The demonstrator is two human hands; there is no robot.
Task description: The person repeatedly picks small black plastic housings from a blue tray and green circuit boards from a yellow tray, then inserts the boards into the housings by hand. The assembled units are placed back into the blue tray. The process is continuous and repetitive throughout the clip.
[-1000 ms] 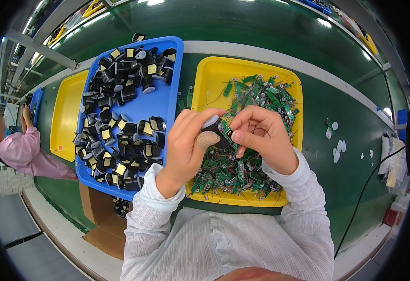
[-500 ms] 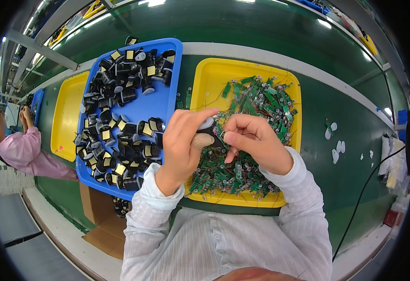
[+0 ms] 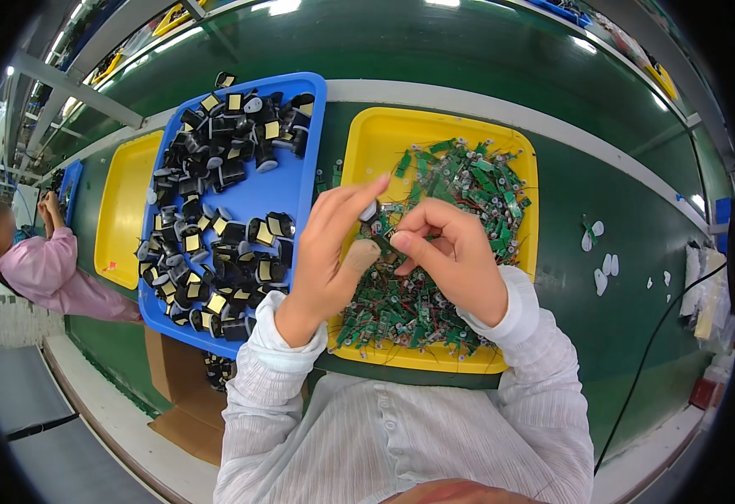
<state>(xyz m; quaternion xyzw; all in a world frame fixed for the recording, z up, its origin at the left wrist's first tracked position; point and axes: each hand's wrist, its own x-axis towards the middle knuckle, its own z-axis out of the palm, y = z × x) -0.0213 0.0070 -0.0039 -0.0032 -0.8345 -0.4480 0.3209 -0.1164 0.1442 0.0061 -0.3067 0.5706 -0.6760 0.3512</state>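
Observation:
My left hand holds a small black plastic housing with a grey round end above the yellow tray. Its thumb wears a beige finger cover, and its index finger stretches out past the housing. Close against it, my right hand is closed in a pinch at the housing's right side. Between those fingertips sits a small green circuit board, mostly hidden. Many similar circuit boards with thin wires lie heaped in the yellow tray beneath both hands.
Left of my hands, a blue tray holds many black housings with pale yellow pads. Farther left are another yellow tray and a person in pink. White pieces and a black cable lie at right. A cardboard box stands below.
The left index finger has lifted and straightened, and the black housing has turned so less of it shows. My right fingertips have shifted slightly left, still pinched beside it.

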